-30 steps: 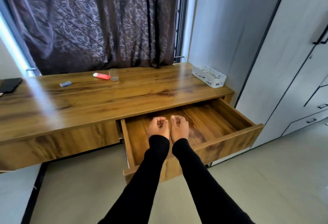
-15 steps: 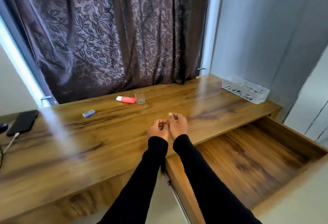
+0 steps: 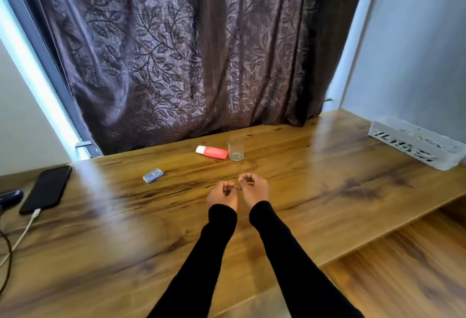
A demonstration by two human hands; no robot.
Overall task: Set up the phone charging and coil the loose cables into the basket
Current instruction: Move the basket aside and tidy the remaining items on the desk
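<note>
While no writing is legible anywhere, left hand (image 3: 223, 195) and right hand (image 3: 253, 189) fingers curl, holding nothing discernible.

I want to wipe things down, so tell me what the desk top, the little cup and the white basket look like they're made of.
Desk top: wood or wood-look laminate, glossy; grain lines and window glare show. Cup: clear glass or plastic, see-through; which one is unclear. Basket: white moulded plastic, apparently matte, with cut-out slots in its wall.

Wooden desk (image 3: 315, 166) bears phone (image 3: 46, 188) (plugged in), basket (image 3: 413, 152), glass (image 3: 236, 148), red tube (image 3: 212, 152)
</note>
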